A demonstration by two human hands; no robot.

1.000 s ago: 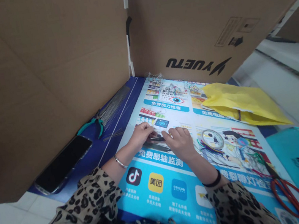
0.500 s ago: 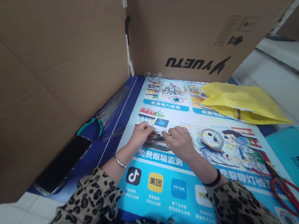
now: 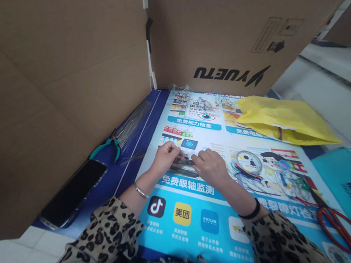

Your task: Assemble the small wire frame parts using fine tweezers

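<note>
Printed poster covers the worktop, cardboard walls behind.
Left hand and right hand both pinch a thin metal strip; scissors at four o'clock.

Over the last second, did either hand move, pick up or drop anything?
Barely. Both the left hand and right hand keep pinching the thin dark piece over the poster; nothing was let go. Phone, pliers and scissors stayed put.

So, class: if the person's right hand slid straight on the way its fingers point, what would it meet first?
The right hand points up-left, so it would most likely meet the left hand first; both pinch the same thin dark piece. Depth is unclear, but they look almost touching.
</note>
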